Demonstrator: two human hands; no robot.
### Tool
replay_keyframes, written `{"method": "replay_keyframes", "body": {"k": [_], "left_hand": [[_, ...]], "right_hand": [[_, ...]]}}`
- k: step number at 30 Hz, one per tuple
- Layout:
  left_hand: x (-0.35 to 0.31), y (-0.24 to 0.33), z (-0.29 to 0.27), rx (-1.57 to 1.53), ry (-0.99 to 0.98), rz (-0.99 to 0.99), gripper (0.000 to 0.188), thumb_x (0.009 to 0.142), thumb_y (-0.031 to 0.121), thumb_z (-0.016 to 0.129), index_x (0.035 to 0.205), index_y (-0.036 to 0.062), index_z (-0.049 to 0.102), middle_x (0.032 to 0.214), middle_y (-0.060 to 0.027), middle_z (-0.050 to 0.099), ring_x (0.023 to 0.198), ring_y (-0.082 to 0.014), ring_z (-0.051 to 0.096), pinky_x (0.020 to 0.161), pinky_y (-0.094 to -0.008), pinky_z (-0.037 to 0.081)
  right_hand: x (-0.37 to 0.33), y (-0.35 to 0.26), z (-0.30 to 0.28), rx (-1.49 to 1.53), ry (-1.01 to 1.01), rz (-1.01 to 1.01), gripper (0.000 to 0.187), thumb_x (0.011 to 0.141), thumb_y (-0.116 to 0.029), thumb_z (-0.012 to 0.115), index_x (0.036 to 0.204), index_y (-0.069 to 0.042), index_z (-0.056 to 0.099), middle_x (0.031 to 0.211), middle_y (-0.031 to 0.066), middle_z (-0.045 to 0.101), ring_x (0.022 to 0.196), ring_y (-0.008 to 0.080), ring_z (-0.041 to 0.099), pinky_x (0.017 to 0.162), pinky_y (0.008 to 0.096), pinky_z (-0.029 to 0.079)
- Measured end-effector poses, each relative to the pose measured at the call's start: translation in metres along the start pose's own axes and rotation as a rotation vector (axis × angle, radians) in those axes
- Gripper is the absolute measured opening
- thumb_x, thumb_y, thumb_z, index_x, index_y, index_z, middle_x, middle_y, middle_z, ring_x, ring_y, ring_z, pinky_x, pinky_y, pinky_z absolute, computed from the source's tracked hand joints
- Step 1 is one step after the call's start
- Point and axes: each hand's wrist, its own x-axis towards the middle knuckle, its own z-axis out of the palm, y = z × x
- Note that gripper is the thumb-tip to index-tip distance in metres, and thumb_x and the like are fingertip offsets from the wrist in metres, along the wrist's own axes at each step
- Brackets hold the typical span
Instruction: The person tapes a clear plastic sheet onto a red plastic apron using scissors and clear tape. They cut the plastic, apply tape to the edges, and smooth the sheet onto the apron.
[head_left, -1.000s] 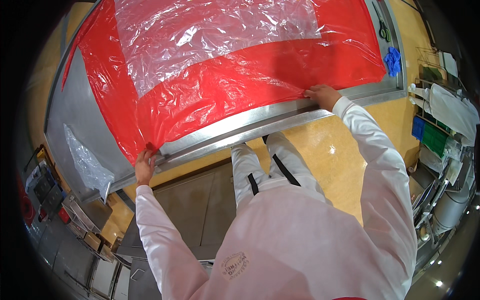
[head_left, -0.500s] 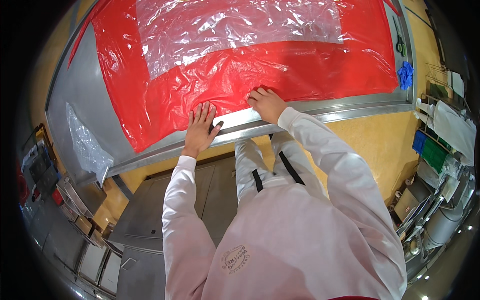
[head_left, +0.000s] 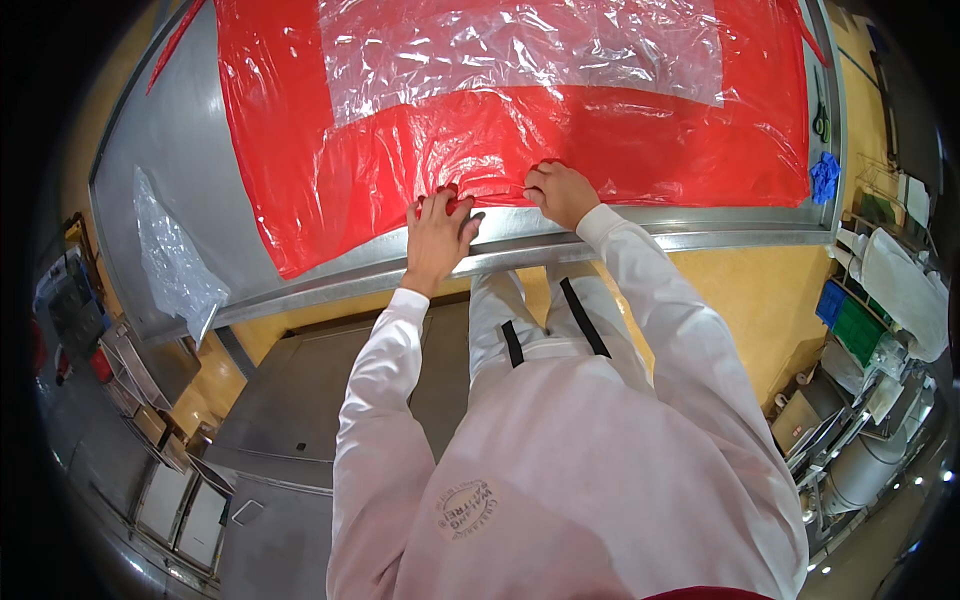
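Observation:
A large shiny red plastic sheet (head_left: 690,150) with a clear plastic panel (head_left: 520,50) lies spread on a metal table. At its near edge my left hand (head_left: 438,235) has its fingers curled into the bunched red plastic, its thumb held apart. A short way to the right, my right hand (head_left: 562,193) pinches the same edge between thumb and fingers. Small creases run along the edge between both hands. My right fingertips are partly hidden by the hand itself.
On the metal table (head_left: 180,140), a crumpled clear plastic bag (head_left: 175,260) lies at the left. Scissors (head_left: 821,118) and a crumpled blue glove-like piece (head_left: 824,178) lie along the right edge. A rack with white cloths (head_left: 905,285) and a green crate (head_left: 857,325) stands at the right.
My left hand has gone from lying flat with fingers spread to curled on the edge. My right hand stays on the edge, which is now more bunched. The view has shifted slightly.

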Motion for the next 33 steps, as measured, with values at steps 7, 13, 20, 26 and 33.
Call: {"method": "replay_keyframes", "body": {"k": [7, 13, 20, 26, 33], "left_hand": [[0.018, -0.035, 0.022, -0.073, 0.035, 0.111, 0.022, 0.084, 0.022, 0.069, 0.102, 0.0097, 0.066, 0.094, -0.0066, 0.061, 0.091, -0.0258, 0.058, 0.081, -0.0406, 0.045], [0.015, -0.044, 0.022, -0.118, 0.083, 0.213, 0.015, 0.085, 0.017, 0.067, 0.096, 0.0087, 0.061, 0.084, -0.0062, 0.06, 0.082, -0.025, 0.061, 0.072, -0.04, 0.05], [0.022, -0.043, 0.007, -0.182, -0.047, 0.254, 0.02, 0.089, 0.02, 0.064, 0.103, 0.007, 0.059, 0.094, -0.0098, 0.061, 0.088, -0.0286, 0.063, 0.075, -0.0401, 0.052], [0.002, -0.066, 0.003, -0.125, -0.179, 0.28, 0.028, 0.085, 0.012, 0.061, 0.111, 0.0055, 0.057, 0.097, -0.0107, 0.059, 0.093, -0.0287, 0.061, 0.078, -0.0408, 0.052], [-0.04, -0.087, 0.004, -0.223, -0.189, 0.213, 0.017, 0.07, -0.003, 0.06, 0.084, 0.0041, 0.066, 0.095, -0.0094, 0.062, 0.092, -0.0302, 0.06, 0.08, -0.0409, 0.052]], "right_hand": [[-0.005, -0.016, 0.007, -0.267, 0.074, -0.09, 0.03, 0.088, -0.03, 0.066, 0.11, -0.011, 0.06, 0.106, 0.0052, 0.059, 0.104, 0.0249, 0.057, 0.085, 0.0366, 0.047], [-0.012, -0.003, 0.021, -0.269, 0.096, -0.215, 0.032, 0.082, -0.012, 0.064, 0.113, -0.009, 0.058, 0.105, 0.007, 0.057, 0.101, 0.0265, 0.055, 0.088, 0.0373, 0.046], [-0.05, 0.032, 0.006, -0.214, 0.09, -0.242, 0.039, 0.076, 0.0, 0.057, 0.114, -0.005, 0.057, 0.104, 0.0104, 0.054, 0.101, 0.0285, 0.053, 0.091, 0.0379, 0.046], [-0.055, 0.036, 0.002, -0.154, 0.082, -0.22, 0.035, 0.076, 0.002, 0.056, 0.11, -0.004, 0.061, 0.104, 0.0103, 0.055, 0.1, 0.0293, 0.053, 0.09, 0.0377, 0.047], [-0.06, 0.03, -0.002, -0.015, -0.082, -0.069, 0.027, 0.075, 0.007, 0.056, 0.098, -0.004, 0.062, 0.103, 0.0134, 0.056, 0.101, 0.0324, 0.054, 0.089, 0.041, 0.047]]}}
